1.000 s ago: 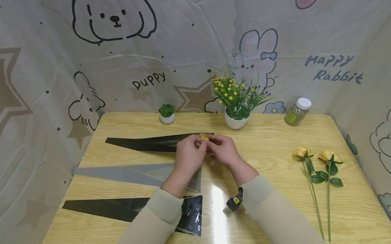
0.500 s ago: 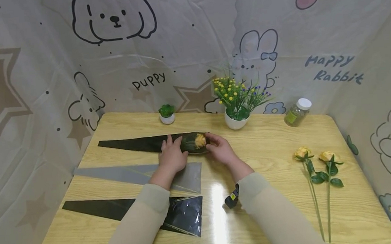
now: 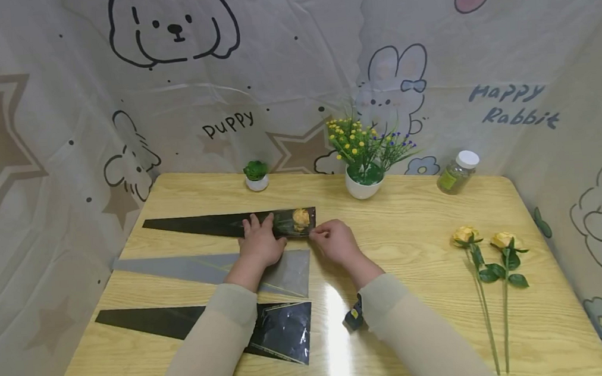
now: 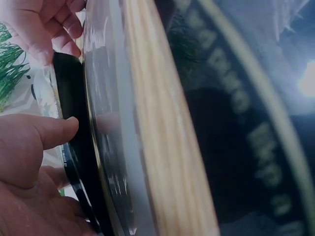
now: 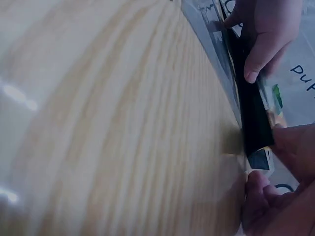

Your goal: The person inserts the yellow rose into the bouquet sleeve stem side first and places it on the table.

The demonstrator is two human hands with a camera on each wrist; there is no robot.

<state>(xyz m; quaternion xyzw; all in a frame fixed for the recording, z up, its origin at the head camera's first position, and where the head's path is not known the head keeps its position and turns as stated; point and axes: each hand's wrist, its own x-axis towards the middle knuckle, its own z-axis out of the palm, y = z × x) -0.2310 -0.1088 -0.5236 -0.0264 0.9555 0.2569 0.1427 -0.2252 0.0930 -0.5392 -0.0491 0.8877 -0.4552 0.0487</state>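
Observation:
A black tapered flower sleeve [image 3: 202,224] lies along the back of the table with a yellow rose [image 3: 301,219] inside its clear wide end. My left hand [image 3: 261,242] rests on the sleeve with its fingers spread, just left of the bloom. At the sleeve's near right corner, my right hand [image 3: 336,243] pinches the edge between thumb and fingertips. In the right wrist view the right hand [image 5: 283,187] is at the sleeve's end [image 5: 258,132]. The rose's stem is hidden inside the black part.
A grey sleeve [image 3: 173,268] and another black sleeve [image 3: 146,322] lie nearer. Two yellow roses, one left [image 3: 466,234] and one right [image 3: 504,240], lie at the right. Behind stand a small succulent [image 3: 256,173], a potted flower plant [image 3: 364,182] and a lidded jar [image 3: 456,175].
Both hands first met at the rose's bloom. The left hand then moved left onto the sleeve, which slid slightly left and lies flatter. The right hand went down to the near corner.

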